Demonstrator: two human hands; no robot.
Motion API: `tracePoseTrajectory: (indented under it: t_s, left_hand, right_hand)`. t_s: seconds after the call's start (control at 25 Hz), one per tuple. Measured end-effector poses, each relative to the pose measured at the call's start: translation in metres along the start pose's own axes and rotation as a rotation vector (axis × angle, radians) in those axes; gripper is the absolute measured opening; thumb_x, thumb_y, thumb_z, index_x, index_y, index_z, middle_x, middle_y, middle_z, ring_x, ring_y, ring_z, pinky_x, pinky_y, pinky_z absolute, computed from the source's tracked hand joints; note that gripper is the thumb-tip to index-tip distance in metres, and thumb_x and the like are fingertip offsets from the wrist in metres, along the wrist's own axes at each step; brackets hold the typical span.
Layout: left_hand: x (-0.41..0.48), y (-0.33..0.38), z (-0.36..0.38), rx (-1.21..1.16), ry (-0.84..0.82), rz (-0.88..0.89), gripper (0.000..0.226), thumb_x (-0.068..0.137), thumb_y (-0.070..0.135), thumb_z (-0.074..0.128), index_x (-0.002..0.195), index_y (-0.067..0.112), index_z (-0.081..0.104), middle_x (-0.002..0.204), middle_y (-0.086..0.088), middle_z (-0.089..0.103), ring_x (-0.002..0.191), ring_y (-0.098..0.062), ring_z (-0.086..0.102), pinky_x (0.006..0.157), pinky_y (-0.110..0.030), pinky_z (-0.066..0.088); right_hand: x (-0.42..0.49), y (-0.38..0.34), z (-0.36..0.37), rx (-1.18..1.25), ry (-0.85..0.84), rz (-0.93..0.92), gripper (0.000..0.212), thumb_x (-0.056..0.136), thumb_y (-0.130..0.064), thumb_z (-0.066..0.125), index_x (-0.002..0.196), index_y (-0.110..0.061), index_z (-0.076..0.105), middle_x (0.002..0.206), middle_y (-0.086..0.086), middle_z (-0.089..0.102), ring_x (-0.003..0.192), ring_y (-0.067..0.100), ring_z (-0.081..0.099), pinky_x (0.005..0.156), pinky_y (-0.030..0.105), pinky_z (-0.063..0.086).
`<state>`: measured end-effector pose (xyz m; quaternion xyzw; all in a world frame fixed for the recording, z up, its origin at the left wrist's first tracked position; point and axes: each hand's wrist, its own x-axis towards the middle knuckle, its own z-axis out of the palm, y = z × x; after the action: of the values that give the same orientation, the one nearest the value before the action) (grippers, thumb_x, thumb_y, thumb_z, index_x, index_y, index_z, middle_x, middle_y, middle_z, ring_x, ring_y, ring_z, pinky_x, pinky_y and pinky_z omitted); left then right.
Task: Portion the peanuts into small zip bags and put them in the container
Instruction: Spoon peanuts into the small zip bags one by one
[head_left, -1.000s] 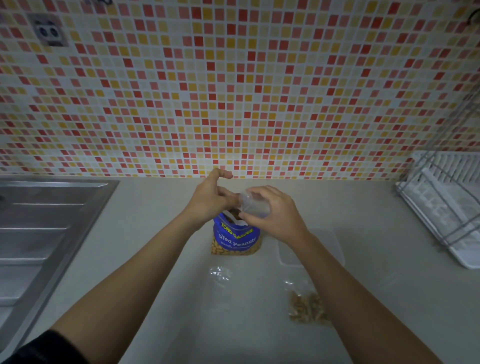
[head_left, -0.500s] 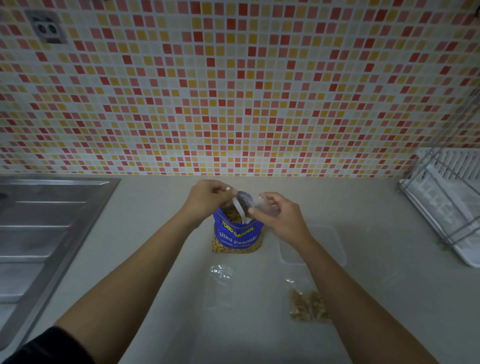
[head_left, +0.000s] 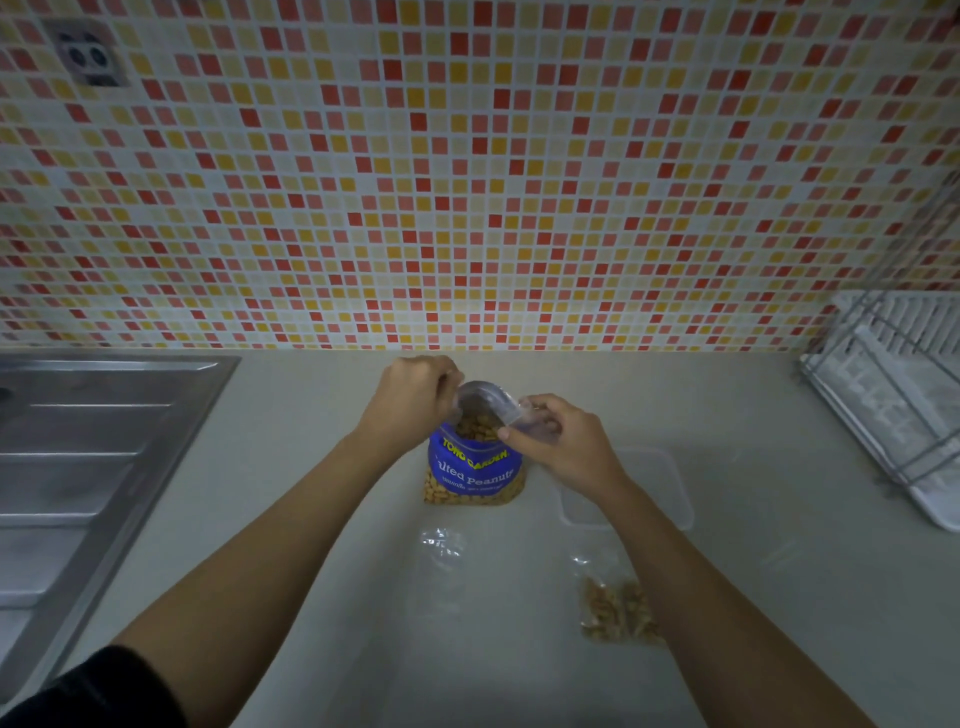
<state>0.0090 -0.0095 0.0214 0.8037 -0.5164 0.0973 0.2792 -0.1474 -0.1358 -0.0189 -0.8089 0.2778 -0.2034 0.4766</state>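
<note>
1. The peanut bag (head_left: 470, 467) stands upright at the centre of the desk (head_left: 753, 597) with its top open and peanuts visible inside.
2. The left hand (head_left: 410, 405) and right hand (head_left: 563, 444) are apart, 1 on each side of the open top. Each is clamped on an edge of a small zip bag (head_left: 522, 418), which is held stretched between them directly above the peanut bag.
3. The left hand's fingers are curled at the left edge. The right hand pinches the right edge between thumb and fingers.
4. The clear container (head_left: 667, 483) sits on the desk just right of the peanut bag, partly behind the right forearm.
5. A filled zip bag (head_left: 618, 610) lies at lower right of centre. An empty zip bag (head_left: 441, 545) lies below the peanut bag.
6. A sink (head_left: 104, 441) is at the left edge of the frame and a dish rack (head_left: 893, 405) at the right edge.
</note>
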Motion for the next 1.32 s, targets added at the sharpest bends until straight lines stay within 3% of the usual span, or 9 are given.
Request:
tracePoseTrajectory:
  t_s: [0.12, 0.28, 0.48, 0.72, 0.8, 0.88, 1.08, 1.32]
  left_hand:
    - [0.008, -0.013, 0.010, -0.034, 0.017, -0.236, 0.022, 0.089, 0.015, 0.054, 0.083, 0.000, 0.069, 0.074, -0.024, 0.070, 0.073, -0.038, 0.063, 0.068, -0.039, 0.050]
    - [0.010, -0.029, 0.011, -0.157, 0.027, -0.507, 0.028, 0.089, 0.017, 0.050, 0.077, -0.001, 0.068, 0.073, -0.022, 0.071, 0.076, -0.034, 0.066, 0.074, -0.039, 0.053]
    - [0.002, -0.013, 0.015, -0.067, -0.002, -0.217, 0.022, 0.091, 0.014, 0.053, 0.086, -0.002, 0.067, 0.075, -0.022, 0.069, 0.071, -0.036, 0.063, 0.065, -0.033, 0.045]
    - [0.004, -0.017, 0.018, -0.148, 0.058, -0.510, 0.026, 0.092, 0.013, 0.047, 0.091, -0.003, 0.067, 0.087, -0.021, 0.069, 0.080, -0.032, 0.061, 0.070, -0.033, 0.044]
    - [0.003, -0.013, 0.017, -0.237, -0.005, -0.538, 0.025, 0.092, 0.015, 0.049, 0.091, -0.001, 0.068, 0.083, -0.014, 0.067, 0.076, -0.023, 0.058, 0.069, -0.029, 0.042]
    - [0.000, -0.008, 0.021, -0.427, -0.056, -0.658, 0.025, 0.091, 0.015, 0.051, 0.087, -0.002, 0.069, 0.075, -0.013, 0.067, 0.070, -0.022, 0.061, 0.069, -0.032, 0.049]
    - [-0.001, -0.014, 0.028, -0.823, 0.078, -0.999, 0.019, 0.091, 0.013, 0.055, 0.078, 0.003, 0.064, 0.070, -0.011, 0.061, 0.060, -0.018, 0.059, 0.070, -0.032, 0.056]
    - [0.000, -0.033, 0.027, -0.964, 0.140, -1.106, 0.024, 0.090, 0.010, 0.053, 0.068, 0.003, 0.061, 0.066, -0.013, 0.055, 0.056, -0.017, 0.053, 0.053, -0.021, 0.050]
  right_hand:
    - [-0.003, -0.003, -0.003, -0.012, -0.019, -0.004, 0.043, 0.068, -0.031, 0.080, 0.104, -0.016, 0.064, 0.080, -0.016, 0.064, 0.067, -0.020, 0.055, 0.061, -0.002, 0.039]
    - [-0.004, -0.005, -0.005, -0.016, -0.030, -0.007, 0.043, 0.069, -0.033, 0.079, 0.105, -0.017, 0.063, 0.081, -0.019, 0.061, 0.072, -0.013, 0.056, 0.060, -0.003, 0.039]
    - [-0.005, -0.004, -0.004, -0.022, -0.036, -0.005, 0.048, 0.069, -0.036, 0.078, 0.109, -0.016, 0.061, 0.085, -0.015, 0.062, 0.078, -0.007, 0.056, 0.059, -0.003, 0.040]
    - [-0.007, -0.005, -0.005, 0.007, -0.055, 0.015, 0.049, 0.068, -0.035, 0.079, 0.111, -0.018, 0.060, 0.086, -0.018, 0.062, 0.079, -0.009, 0.057, 0.062, -0.003, 0.040]
    - [-0.007, -0.004, -0.005, 0.017, -0.053, 0.023, 0.050, 0.068, -0.036, 0.079, 0.111, -0.018, 0.060, 0.090, -0.013, 0.064, 0.082, -0.008, 0.058, 0.062, -0.002, 0.041]
    - [-0.006, -0.004, -0.005, 0.019, -0.051, 0.021, 0.050, 0.068, -0.037, 0.079, 0.110, -0.019, 0.060, 0.094, -0.008, 0.066, 0.083, -0.005, 0.059, 0.063, -0.002, 0.042]
    - [-0.005, -0.002, -0.005, 0.049, -0.070, 0.037, 0.051, 0.068, -0.038, 0.078, 0.112, -0.021, 0.059, 0.099, -0.007, 0.067, 0.089, 0.006, 0.063, 0.066, 0.003, 0.047]
    - [0.001, -0.007, -0.009, 0.092, 0.053, 0.043, 0.052, 0.070, -0.034, 0.078, 0.117, -0.022, 0.058, 0.104, -0.007, 0.062, 0.089, 0.005, 0.058, 0.062, 0.003, 0.045]
